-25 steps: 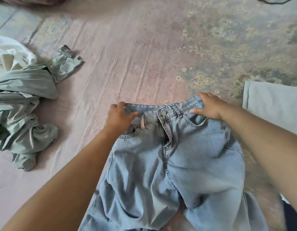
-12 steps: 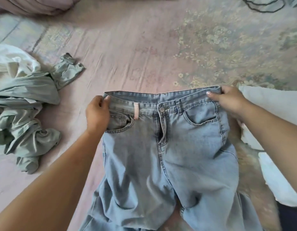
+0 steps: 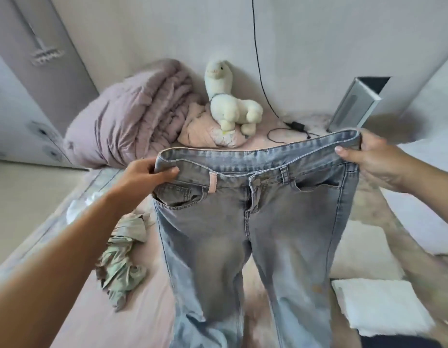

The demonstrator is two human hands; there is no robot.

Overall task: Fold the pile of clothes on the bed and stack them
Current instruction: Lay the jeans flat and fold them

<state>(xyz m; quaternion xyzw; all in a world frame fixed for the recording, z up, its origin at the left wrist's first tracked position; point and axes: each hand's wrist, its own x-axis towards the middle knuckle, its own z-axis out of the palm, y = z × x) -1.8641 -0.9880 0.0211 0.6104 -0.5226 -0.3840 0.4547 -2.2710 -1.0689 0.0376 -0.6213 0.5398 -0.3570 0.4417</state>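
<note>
Jeans [image 3: 255, 222] hang spread in the air over the bed [image 3: 147, 297], front toward the camera, legs trailing down to 6 o'clock. The left hand [image 3: 145, 173] pinches the waistband's corner at 9 o'clock, thumb over the front, and the right hand [image 3: 368, 156] grips the opposite corner at 3 o'clock. On the bed, a crumpled green garment [image 3: 122, 267] lies at 8 o'clock of the jeans, a folded white cloth [image 3: 378, 305] at 4 o'clock, and a plush toy [image 3: 230, 101] sits at 12 o'clock beside a rolled quilt [image 3: 132, 116].
</note>
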